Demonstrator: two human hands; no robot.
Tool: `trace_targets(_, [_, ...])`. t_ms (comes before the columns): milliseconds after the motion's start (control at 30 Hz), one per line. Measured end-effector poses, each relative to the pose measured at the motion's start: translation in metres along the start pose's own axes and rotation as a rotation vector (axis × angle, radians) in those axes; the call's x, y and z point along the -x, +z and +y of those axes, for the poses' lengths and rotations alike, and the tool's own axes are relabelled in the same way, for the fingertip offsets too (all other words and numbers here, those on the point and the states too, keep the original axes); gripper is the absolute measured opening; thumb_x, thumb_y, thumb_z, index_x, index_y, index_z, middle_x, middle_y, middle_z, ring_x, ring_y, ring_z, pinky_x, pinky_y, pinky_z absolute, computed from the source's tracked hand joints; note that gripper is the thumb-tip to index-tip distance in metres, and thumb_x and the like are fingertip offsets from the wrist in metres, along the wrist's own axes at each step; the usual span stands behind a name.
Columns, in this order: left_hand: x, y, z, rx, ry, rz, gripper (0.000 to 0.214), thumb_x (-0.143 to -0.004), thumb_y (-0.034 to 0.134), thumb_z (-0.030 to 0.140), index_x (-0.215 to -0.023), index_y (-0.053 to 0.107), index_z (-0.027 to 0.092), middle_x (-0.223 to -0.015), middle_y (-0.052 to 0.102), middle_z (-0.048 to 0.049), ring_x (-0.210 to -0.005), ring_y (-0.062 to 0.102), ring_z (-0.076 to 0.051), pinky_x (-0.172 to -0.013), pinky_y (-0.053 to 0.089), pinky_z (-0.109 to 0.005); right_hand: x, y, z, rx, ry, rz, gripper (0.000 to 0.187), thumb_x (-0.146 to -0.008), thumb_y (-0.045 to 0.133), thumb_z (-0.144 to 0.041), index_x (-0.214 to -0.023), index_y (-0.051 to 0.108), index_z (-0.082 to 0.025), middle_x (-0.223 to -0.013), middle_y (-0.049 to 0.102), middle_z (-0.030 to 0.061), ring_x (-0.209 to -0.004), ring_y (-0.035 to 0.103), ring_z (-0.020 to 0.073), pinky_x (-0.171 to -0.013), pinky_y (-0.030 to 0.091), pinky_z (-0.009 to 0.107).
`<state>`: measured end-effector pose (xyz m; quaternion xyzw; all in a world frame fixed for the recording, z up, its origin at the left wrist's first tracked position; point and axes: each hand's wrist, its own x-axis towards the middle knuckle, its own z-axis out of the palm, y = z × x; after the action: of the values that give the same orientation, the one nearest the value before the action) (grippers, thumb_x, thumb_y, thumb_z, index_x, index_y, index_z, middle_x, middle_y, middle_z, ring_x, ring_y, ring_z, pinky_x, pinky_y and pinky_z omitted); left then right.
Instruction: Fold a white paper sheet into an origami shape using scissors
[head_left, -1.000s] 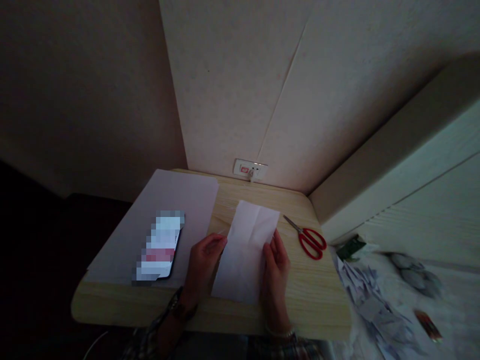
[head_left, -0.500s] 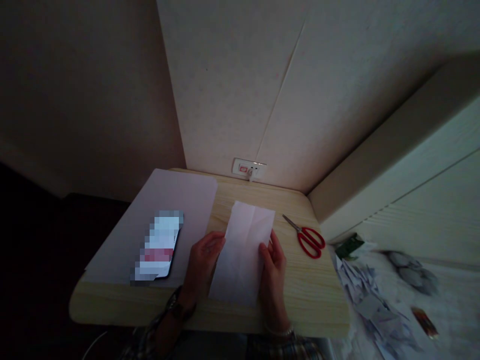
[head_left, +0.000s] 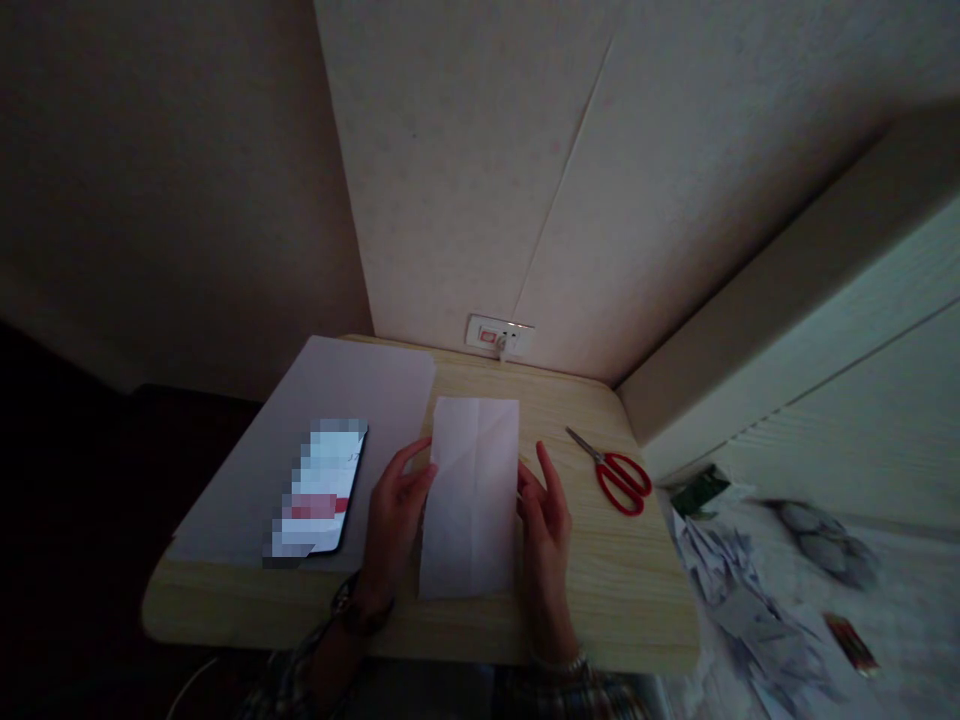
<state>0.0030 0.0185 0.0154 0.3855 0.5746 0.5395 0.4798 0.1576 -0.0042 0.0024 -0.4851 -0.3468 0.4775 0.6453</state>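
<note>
A creased white sheet of paper (head_left: 472, 495) lies lengthwise on the light wooden table (head_left: 600, 590), squared up in front of me. My left hand (head_left: 395, 510) rests along its left edge, fingers stretched and touching the paper. My right hand (head_left: 545, 510) lies along its right edge, fingers extended and slightly apart against the sheet. Neither hand grips anything.
A large white sheet (head_left: 315, 440) covers the table's left part with a phone (head_left: 319, 490) lying on it. Red-handled scissors (head_left: 619, 478) lie to the right of my right hand. A wall socket (head_left: 500, 337) sits behind. Paper scraps (head_left: 742, 610) litter the surface at right.
The creased sheet has been turned from a slant to lie straight and shifted a little left. Both hands moved with it and their fingers have straightened out.
</note>
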Motion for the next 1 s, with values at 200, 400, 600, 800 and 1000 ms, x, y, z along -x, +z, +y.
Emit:
trace_targets(200, [-0.001,-0.002,0.001,0.007,0.043,0.014,0.033,-0.079,0.062,0.040,-0.105,0.068,0.020,-0.078,0.071,-0.0007,-0.073,0.065,-0.019,-0.063,0.049,-0.026,0.000,-0.006,0.003,0.125,-0.076,0.009,0.034,-0.087,0.060,-0.029,-0.121,0.063,-0.027,-0.121,0.067,0.0056,-0.106,0.062,0.0212,-0.089,0.048,0.037])
trace_targets(400, [0.000,0.001,0.008,0.025,0.038,-0.055,0.026,-0.079,0.059,0.035,-0.089,0.074,0.018,-0.096,0.075,-0.0042,-0.095,0.065,-0.022,-0.083,0.047,-0.029,-0.001,-0.006,0.001,0.294,-0.231,-0.111,0.030,-0.085,0.057,-0.023,-0.113,0.068,-0.028,-0.120,0.063,0.0046,-0.112,0.055,0.0236,-0.093,0.043,0.039])
trace_targets(600, [0.002,0.001,0.008,0.114,0.103,-0.150,0.028,-0.078,0.054,0.031,-0.091,0.075,0.017,-0.098,0.076,-0.0076,-0.092,0.067,-0.023,-0.078,0.051,-0.029,-0.006,-0.011,0.001,0.445,-0.433,0.096,0.017,-0.079,0.062,-0.026,-0.090,0.075,-0.025,-0.087,0.052,0.0029,-0.082,0.053,0.0192,-0.072,0.044,0.032])
trace_targets(800, [-0.001,0.001,-0.004,0.034,0.255,-0.231,0.016,-0.074,0.065,0.026,-0.085,0.074,0.019,-0.079,0.071,-0.0042,-0.070,0.063,-0.017,-0.058,0.049,-0.025,0.000,-0.014,0.001,0.490,-0.426,0.271,0.024,-0.082,0.059,-0.037,-0.070,0.068,-0.019,-0.085,0.053,0.0039,-0.080,0.050,0.0192,-0.072,0.041,0.032])
trace_targets(1000, [-0.004,0.000,-0.001,0.026,0.293,-0.241,0.010,-0.066,0.073,0.030,-0.065,0.073,0.020,-0.079,0.065,-0.0040,-0.074,0.059,-0.018,-0.066,0.047,-0.027,0.004,-0.012,0.000,0.398,-0.311,0.353,0.038,-0.086,0.055,-0.042,-0.057,0.050,-0.019,-0.055,0.039,-0.0055,-0.054,0.038,0.0119,-0.051,0.030,0.024])
